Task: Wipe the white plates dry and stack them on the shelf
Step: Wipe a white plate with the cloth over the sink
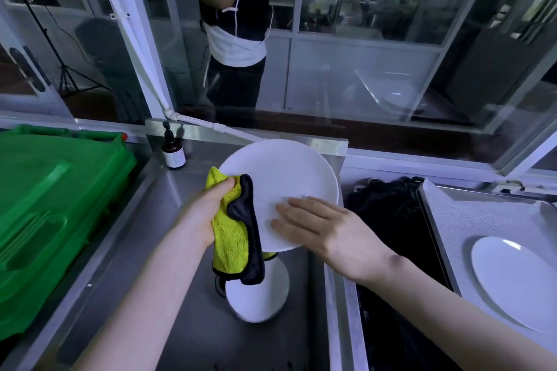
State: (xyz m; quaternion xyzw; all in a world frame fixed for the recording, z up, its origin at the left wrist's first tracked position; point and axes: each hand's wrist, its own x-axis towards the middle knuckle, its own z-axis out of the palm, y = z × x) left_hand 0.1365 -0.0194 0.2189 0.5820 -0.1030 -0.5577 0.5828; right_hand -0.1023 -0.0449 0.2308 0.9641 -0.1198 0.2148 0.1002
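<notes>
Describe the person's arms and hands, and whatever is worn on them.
The left forearm and right forearm are bare, no sleeve in view. The left hand and right hand wear no gloves; no watch, ring or bracelet shows.

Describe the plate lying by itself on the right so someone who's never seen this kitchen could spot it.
Start at the steel sink in the middle, then look right, past the dark gap, to the pale metal shelf. The white plate lies flat there, alone and untouched; the other plates are at the sink: a held plate and a stack in the basin.
</notes>
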